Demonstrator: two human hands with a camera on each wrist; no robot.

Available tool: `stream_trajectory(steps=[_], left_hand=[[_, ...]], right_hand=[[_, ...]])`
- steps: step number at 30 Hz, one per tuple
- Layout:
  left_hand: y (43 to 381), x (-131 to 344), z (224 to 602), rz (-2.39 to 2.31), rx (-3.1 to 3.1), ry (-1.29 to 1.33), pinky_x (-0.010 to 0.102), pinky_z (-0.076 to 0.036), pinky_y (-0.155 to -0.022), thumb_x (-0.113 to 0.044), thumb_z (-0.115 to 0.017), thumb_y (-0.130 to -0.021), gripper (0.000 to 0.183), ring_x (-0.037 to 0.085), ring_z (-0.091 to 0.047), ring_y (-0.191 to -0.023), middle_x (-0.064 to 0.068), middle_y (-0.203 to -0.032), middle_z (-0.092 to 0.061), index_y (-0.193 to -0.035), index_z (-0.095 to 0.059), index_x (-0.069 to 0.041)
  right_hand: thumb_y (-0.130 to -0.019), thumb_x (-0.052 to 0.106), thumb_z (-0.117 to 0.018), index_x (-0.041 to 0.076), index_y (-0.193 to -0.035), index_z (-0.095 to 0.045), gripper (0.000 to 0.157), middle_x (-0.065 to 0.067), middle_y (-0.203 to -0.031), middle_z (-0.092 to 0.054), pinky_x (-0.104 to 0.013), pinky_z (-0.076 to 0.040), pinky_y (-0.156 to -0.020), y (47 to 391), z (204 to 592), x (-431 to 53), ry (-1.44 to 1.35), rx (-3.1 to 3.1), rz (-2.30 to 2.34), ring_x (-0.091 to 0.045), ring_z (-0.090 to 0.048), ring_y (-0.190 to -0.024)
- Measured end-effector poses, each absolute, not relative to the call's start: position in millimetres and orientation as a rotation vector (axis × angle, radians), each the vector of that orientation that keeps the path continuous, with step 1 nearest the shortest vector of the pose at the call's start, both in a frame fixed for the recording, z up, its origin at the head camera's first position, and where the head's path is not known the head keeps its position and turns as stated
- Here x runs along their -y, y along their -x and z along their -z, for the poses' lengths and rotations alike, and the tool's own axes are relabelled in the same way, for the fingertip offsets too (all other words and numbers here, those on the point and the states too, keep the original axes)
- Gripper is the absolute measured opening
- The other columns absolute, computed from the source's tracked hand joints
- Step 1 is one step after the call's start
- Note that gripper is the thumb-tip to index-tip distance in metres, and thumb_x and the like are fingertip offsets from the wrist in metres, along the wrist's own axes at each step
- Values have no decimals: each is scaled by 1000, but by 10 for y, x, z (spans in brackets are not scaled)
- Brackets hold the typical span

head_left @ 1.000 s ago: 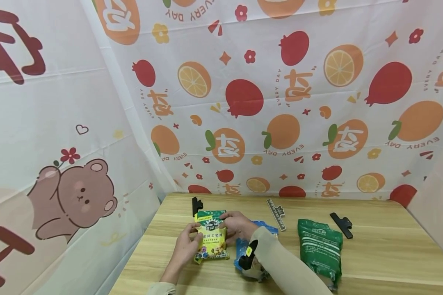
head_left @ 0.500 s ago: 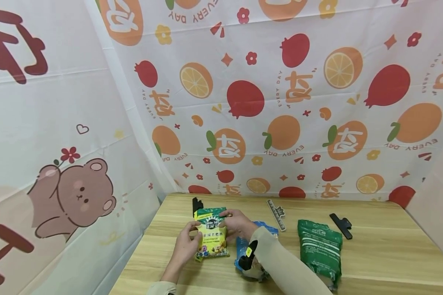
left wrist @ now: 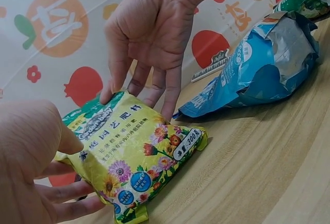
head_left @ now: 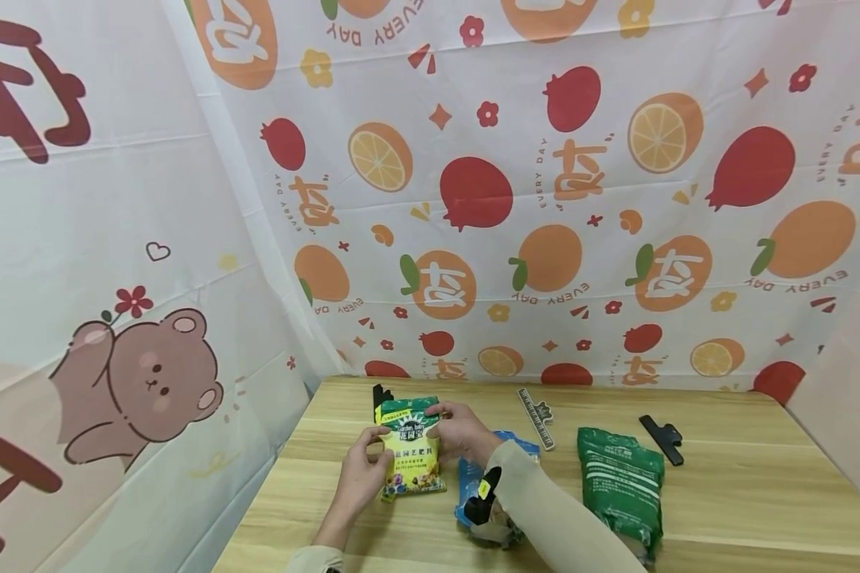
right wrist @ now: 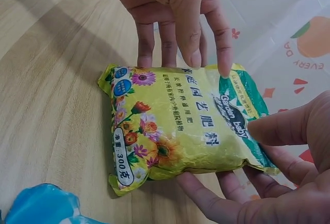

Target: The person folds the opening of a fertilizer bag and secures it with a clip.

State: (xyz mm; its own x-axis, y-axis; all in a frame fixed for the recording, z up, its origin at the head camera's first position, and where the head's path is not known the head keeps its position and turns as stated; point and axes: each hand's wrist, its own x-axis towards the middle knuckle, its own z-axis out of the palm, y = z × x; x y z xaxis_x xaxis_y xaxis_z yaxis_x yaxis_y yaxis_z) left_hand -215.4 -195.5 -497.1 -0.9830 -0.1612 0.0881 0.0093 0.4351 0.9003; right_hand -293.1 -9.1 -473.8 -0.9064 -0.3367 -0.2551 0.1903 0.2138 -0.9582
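Observation:
A yellow and green packet of garden fertilizer [head_left: 412, 461], printed with flowers, is held between both hands near the table's left side. My left hand [head_left: 361, 480] grips its left edge, thumb on the printed front and fingers behind. On the upper right edge, my right hand [head_left: 461, 432] pinches it with the thumb in front. The right wrist view shows the fingers of my right hand [right wrist: 278, 182] under the packet [right wrist: 170, 126]. In the left wrist view the packet [left wrist: 136, 149] leans back, its lower edge close over the wood.
Just right of the packet lies a crumpled blue bag [left wrist: 252, 69], partly behind my right sleeve [head_left: 545, 501]. Further right is a green bag [head_left: 622, 481]. A black clip [head_left: 381, 395], a pale ruler-like clip [head_left: 537, 418] and another black clip [head_left: 662, 439] lie toward the table's back.
The fertilizer packet has shifted slightly up and away in the head view, its top edge now higher. Both hands keep hold of it in nearly the same place.

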Motion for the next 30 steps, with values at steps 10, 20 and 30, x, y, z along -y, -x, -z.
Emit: stream_trajectory(steps=[10, 20, 30], left_hand=[[2184, 1948, 4975, 1598, 2499, -130, 38, -62, -79, 1, -59, -96, 37, 43, -66, -114, 28, -145, -49, -132, -58, -7], [2201, 1944, 4946, 1584, 2507, -163, 39, -61, -79, 1, -61, -96, 37, 44, -63, -118, 25, -149, -46, -131, -60, -10], [2217, 1945, 4953, 1589, 2475, -155, 33, -60, -73, 6, -64, -91, 40, 39, -65, -113, 22, -150, -48, -127, -64, -12]], right_hand=[[-93, 1, -66, 12, -127, -63, 37, -23, -136, -50, -59, -60, -76, 2944, 4740, 105, 149, -2090, 1780, -41, -63, -113], [-92, -2, -66, 13, -127, -66, 38, -18, -119, -53, -55, -62, -74, 2930, 4687, 121, 139, -2103, 1794, -35, -60, -110], [-91, 0, -69, 15, -124, -69, 36, -18, -129, -58, -52, -62, -78, 2943, 4690, 98, 205, -2119, 1783, -34, -63, -111]])
